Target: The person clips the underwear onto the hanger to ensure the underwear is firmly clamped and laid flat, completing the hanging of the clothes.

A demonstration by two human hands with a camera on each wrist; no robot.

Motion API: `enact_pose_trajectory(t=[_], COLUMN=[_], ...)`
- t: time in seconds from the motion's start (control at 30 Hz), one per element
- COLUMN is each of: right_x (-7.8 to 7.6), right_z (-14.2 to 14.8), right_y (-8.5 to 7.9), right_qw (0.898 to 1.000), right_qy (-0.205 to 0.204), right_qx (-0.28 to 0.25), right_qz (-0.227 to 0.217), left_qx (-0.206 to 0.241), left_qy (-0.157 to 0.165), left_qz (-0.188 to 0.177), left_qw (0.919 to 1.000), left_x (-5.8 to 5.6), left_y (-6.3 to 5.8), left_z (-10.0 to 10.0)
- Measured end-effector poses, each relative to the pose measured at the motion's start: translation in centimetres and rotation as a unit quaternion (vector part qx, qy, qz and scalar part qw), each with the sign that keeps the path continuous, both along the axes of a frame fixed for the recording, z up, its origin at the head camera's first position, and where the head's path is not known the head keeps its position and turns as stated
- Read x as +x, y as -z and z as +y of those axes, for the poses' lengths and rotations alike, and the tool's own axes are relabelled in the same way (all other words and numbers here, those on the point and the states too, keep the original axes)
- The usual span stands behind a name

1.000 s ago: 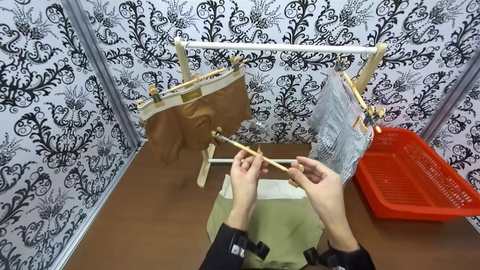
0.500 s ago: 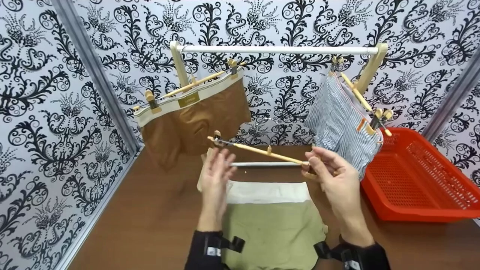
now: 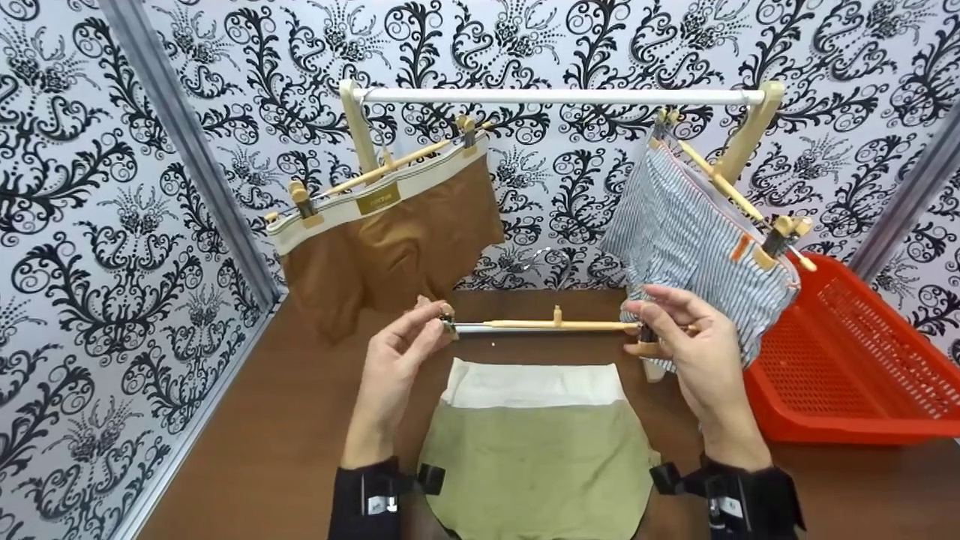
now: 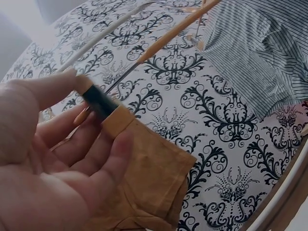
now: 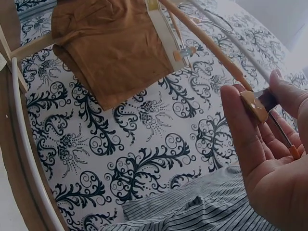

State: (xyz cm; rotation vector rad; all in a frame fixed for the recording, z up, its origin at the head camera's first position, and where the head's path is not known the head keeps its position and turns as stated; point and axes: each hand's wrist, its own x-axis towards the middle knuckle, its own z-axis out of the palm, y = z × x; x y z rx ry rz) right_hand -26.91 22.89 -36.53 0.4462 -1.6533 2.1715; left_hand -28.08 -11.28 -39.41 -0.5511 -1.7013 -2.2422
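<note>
A wooden clip hanger (image 3: 525, 324) is held level by its two ends, its hook pointing up toward the back. My left hand (image 3: 394, 356) pinches the clip (image 4: 98, 103) at one end between thumb and fingers. At the other end my right hand (image 3: 697, 360) grips the second clip (image 5: 256, 107), thumb on one side and fingers on the other. Below the hanger, olive green shorts or underpants (image 3: 540, 457) with a wide white waistband (image 3: 536, 384) lie flat on the brown table (image 3: 247, 450). The hanger's clips are apart from this garment.
Brown shorts (image 3: 397, 240) hang by clips at the left of a rack with a white rail (image 3: 555, 96). Striped shorts (image 3: 690, 217) hang from its right side, close to my right hand. A red plastic basket (image 3: 855, 427) stands at the right. Patterned walls (image 3: 112, 300) enclose the table.
My left hand has let go of the hanger's middle, moved left and taken its left clip. The hanger has turned from slanting to level. My right hand has shifted right, still holding its clip.
</note>
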Motion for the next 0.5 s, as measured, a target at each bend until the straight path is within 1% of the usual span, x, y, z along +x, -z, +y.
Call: enact_pose_trajectory(t=[0.1,0.17,0.4,0.5], right_x=[-0.35,-0.48,-0.7,-0.87], right_z=[0.23,0.27,0.35,0.4], right_y=[0.27,0.46,0.8,0.86], right_qw=[1.0,1.0,0.999,0.999], right_qy=[-0.006,-0.007,-0.009,-0.018], right_qx=[-0.011,-0.008,0.032,0.046], right_qz=[0.01,0.013,0.022,0.02], left_qx=[-0.017,-0.024,-0.041,-0.032], left_qy=[0.005,0.002,-0.037,-0.042], left_qz=[0.001,-0.004,-0.061,-0.07], left_qw=[0.9998,0.9997,0.9966,0.9962], left_x=[0.04,-0.01,-0.11,-0.23], left_y=[0.01,0.09,0.25,0.29], left_z=[0.03,0.06,-0.08,-0.1])
